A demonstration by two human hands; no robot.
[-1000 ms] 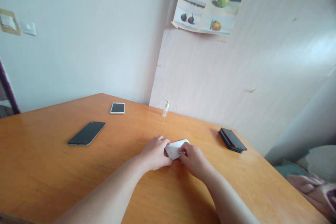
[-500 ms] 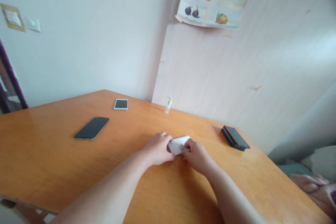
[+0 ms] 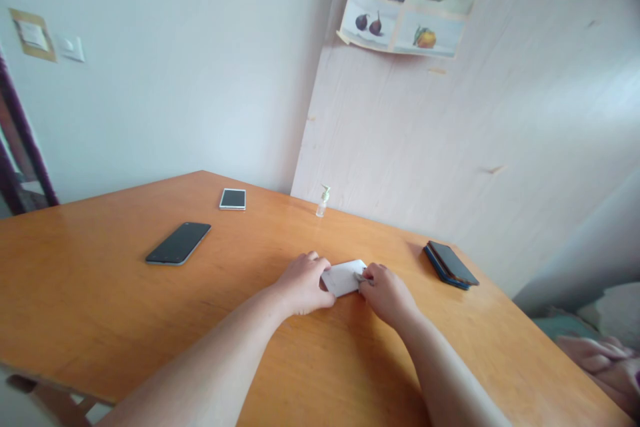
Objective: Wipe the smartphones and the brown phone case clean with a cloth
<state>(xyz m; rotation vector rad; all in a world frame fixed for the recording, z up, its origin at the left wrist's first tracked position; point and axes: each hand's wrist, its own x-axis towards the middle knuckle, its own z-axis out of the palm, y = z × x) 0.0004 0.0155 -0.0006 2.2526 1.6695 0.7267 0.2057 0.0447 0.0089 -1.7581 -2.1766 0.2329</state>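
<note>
A flat white phone (image 3: 342, 278) with faint marks on its upper face lies at the middle of the table. My left hand (image 3: 306, 284) grips its left end, with the thumb at the near edge and the fingers at the far side. Over the phone's right end, my right hand (image 3: 389, 291) is closed on a small crumpled greyish cloth (image 3: 364, 278). Most of the cloth is hidden by the fingers, and I cannot tell whether it is cloth or tissue.
Left on the wooden table (image 3: 260, 240) lie a dark phone (image 3: 179, 243) and a white-framed phone (image 3: 233, 199). A small clear pump bottle (image 3: 321, 204) stands near the wall. Stacked dark devices (image 3: 450, 263) lie at the right edge. A fruit picture (image 3: 413, 3) hangs above.
My right hand has slid slightly right along the phone with the cloth, uncovering more of its white face. My left hand keeps its hold. The view has shifted slightly.
</note>
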